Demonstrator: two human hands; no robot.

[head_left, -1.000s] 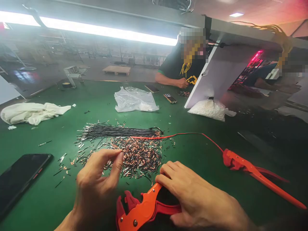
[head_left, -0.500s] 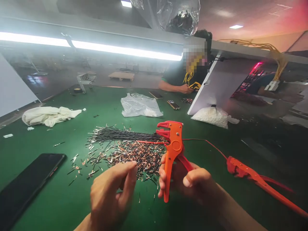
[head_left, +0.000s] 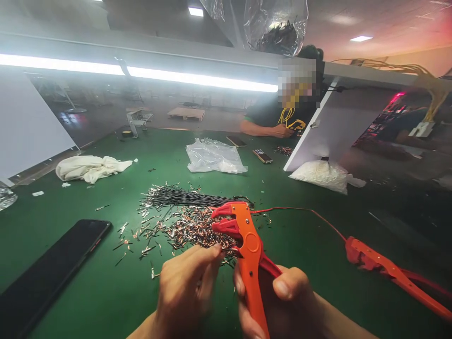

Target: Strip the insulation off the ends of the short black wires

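My right hand [head_left: 293, 289] is wrapped round an orange and red wire stripper [head_left: 251, 245], held upright with its jaws parted and facing left. My left hand [head_left: 190, 278] is closed in a pinch close beside the tool. A thin wire [head_left: 230, 249] shows between those fingertips and the side of the stripper; most of it is hidden. Behind the hands lies a heap of cut wire ends and insulation bits [head_left: 196, 228]. A bundle of black wires [head_left: 187, 197] with bared left ends rests just beyond the heap, its right end partly behind the tool.
A second orange stripper [head_left: 391, 266] lies at right, near a red wire [head_left: 296, 208]. A black phone [head_left: 60, 273] is at left. Farther back are a white cloth [head_left: 92, 168], a plastic bag [head_left: 215, 157] and a filled bag [head_left: 321, 175]. Across the table a person [head_left: 268, 120] handles yellow wires.
The stripper in my right hand has come down and tilted leftward. My left hand has moved right, its fingertips now close to the tool. The view has shifted slightly.
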